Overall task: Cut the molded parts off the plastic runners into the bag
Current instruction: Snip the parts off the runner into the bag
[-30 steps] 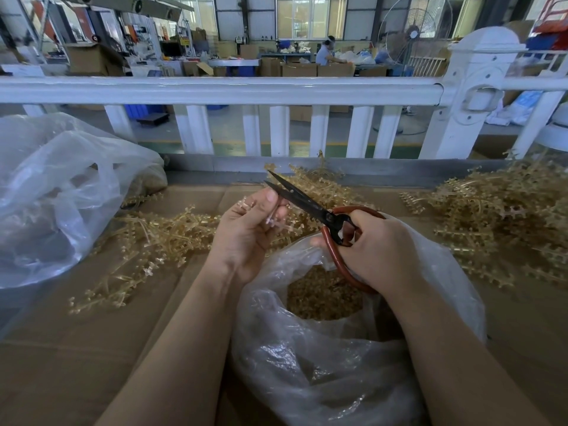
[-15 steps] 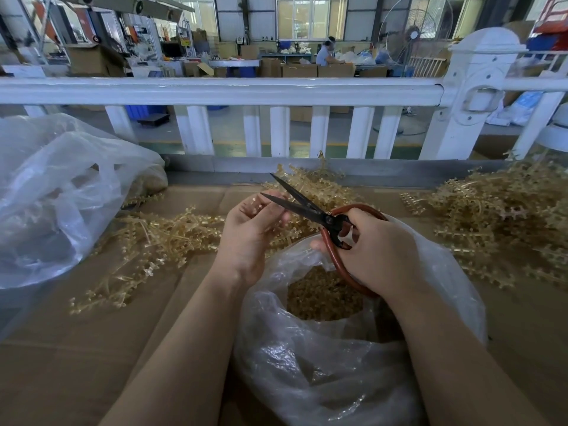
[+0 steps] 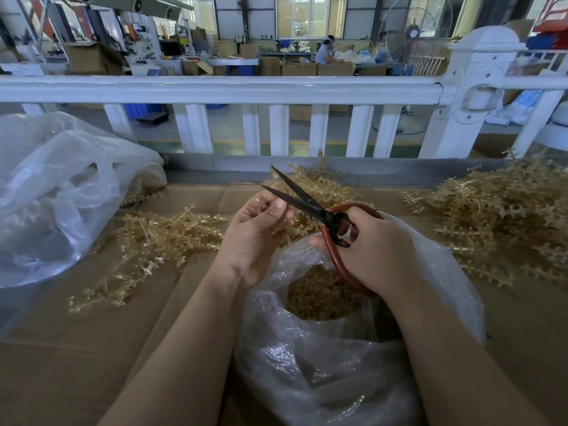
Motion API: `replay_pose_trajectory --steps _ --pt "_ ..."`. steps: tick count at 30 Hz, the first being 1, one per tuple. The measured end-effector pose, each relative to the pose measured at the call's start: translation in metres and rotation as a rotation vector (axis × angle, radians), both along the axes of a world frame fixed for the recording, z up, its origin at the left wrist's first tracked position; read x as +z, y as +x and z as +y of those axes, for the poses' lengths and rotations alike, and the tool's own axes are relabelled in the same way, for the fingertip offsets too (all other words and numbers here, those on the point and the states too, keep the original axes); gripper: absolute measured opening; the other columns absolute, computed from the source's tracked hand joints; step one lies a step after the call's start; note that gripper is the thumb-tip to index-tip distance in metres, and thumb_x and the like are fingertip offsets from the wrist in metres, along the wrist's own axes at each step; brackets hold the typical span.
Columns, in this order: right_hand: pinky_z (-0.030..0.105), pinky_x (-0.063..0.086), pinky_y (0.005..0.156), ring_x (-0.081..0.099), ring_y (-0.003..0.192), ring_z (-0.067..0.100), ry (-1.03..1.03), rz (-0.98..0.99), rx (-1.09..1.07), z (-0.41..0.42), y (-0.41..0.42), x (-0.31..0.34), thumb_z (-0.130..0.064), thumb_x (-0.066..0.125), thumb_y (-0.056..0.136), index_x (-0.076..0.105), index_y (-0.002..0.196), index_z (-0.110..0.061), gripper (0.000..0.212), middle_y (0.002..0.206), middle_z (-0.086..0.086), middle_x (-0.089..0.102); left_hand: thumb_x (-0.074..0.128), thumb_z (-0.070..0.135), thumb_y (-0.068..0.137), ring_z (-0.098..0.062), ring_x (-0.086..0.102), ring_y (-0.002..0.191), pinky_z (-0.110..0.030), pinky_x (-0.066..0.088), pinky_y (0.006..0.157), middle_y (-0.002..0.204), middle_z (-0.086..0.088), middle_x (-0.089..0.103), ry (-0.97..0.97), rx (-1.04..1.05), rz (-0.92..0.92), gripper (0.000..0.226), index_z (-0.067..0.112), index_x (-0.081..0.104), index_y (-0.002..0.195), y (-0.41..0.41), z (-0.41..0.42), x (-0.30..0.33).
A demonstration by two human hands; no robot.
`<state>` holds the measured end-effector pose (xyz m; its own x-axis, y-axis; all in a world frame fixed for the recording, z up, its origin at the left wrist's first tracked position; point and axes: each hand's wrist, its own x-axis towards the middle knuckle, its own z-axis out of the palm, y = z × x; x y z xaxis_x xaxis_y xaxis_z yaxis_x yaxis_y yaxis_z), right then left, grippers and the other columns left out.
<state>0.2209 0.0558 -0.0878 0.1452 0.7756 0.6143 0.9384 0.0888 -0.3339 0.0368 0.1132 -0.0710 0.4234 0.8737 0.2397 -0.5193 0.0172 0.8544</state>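
Mid-task: bag part-filled, many runners uncut.

Cardboard worktop [image 3: 61, 379] carries the stock: a large heap of plastic runners [image 3: 504, 222] to the right, well apart from the hands, and a looser spread [image 3: 147, 241] to the left, so by my estimate most cutting remains. A spare clear sack [image 3: 55, 192] lies far left; white railing [image 3: 215, 89] closes the back edge. The bag [image 3: 322, 373] sits open under both hands, holding a layer of molded parts [image 3: 322, 298]. Right hand [image 3: 378, 253] grips the scissors [image 3: 307, 204], blades apart. Left hand [image 3: 255, 232] pinches a small runner piece [image 3: 264, 207] at the blades, mostly hidden by fingers. Nothing blocks the drop.
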Motion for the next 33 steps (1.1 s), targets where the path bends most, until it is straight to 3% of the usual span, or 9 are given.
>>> replay_pose_trajectory --steps 6,13,18,23,28,33 --pt "0.011 0.028 0.052 0.042 0.058 -0.009 -0.006 -0.024 -0.008 0.0012 0.0007 0.0009 -0.086 0.048 0.076 0.056 0.079 -0.034 0.053 0.062 -0.024 0.045 0.067 0.012 0.08 -0.007 0.061 0.07 -0.022 0.047 0.071 0.073 0.004 0.068 -0.061 0.044 -0.004 0.01 0.021 0.071 0.077 0.0015 -0.0004 0.0" --pt "0.011 0.027 0.05 0.042 0.057 -0.009 -0.025 -0.048 -0.047 0.0038 -0.0002 0.0013 -0.087 0.05 0.075 0.053 0.077 -0.034 0.053 0.062 -0.024 0.046 0.07 0.015 0.071 -0.009 0.06 0.069 -0.028 0.043 0.074 0.068 0.004 0.068 -0.125 0.074 0.056 0.011 0.02 0.069 0.062 0.0039 -0.0025 0.0014" --pt "0.01 0.025 0.05 0.041 0.055 -0.009 -0.007 -0.036 -0.041 0.0017 -0.0013 0.0025 -0.088 0.046 0.075 0.052 0.077 -0.035 0.054 0.06 -0.024 0.046 0.068 0.017 0.075 -0.009 0.061 0.068 -0.023 0.045 0.068 0.071 0.001 0.067 -0.129 0.061 0.079 0.005 0.02 0.069 0.071 0.0056 -0.0035 0.0023" --pt "0.01 0.02 0.049 0.036 0.05 -0.009 0.012 -0.057 -0.051 0.0004 -0.002 0.0031 -0.076 0.057 0.079 0.054 0.074 -0.032 0.045 0.056 -0.022 0.042 0.058 0.009 0.089 -0.008 0.061 0.068 -0.023 0.042 0.065 0.072 -0.001 0.067 -0.142 0.053 0.059 0.013 0.015 0.064 0.08 0.0074 -0.0049 0.002" --pt "0.012 0.035 0.054 0.053 0.059 0.001 -0.001 -0.034 -0.009 0.0009 0.0018 -0.0011 -0.078 0.063 0.078 0.061 0.078 -0.029 0.049 0.067 -0.017 0.059 0.064 0.016 0.079 -0.008 0.063 0.069 -0.022 0.043 0.067 0.074 0.0 0.069 -0.138 0.036 0.066 0.01 0.02 0.07 0.073 0.0069 -0.0056 0.0032" --pt "0.01 0.033 0.056 0.053 0.06 0.002 0.001 -0.02 0.008 0.0005 0.0006 0.0009 -0.078 0.061 0.079 0.064 0.08 -0.028 0.05 0.068 -0.018 0.06 0.063 0.016 0.081 -0.008 0.061 0.068 -0.022 0.042 0.064 0.072 0.0 0.068 -0.136 0.022 0.069 0.009 0.019 0.069 0.075 0.0071 -0.0052 0.0031"
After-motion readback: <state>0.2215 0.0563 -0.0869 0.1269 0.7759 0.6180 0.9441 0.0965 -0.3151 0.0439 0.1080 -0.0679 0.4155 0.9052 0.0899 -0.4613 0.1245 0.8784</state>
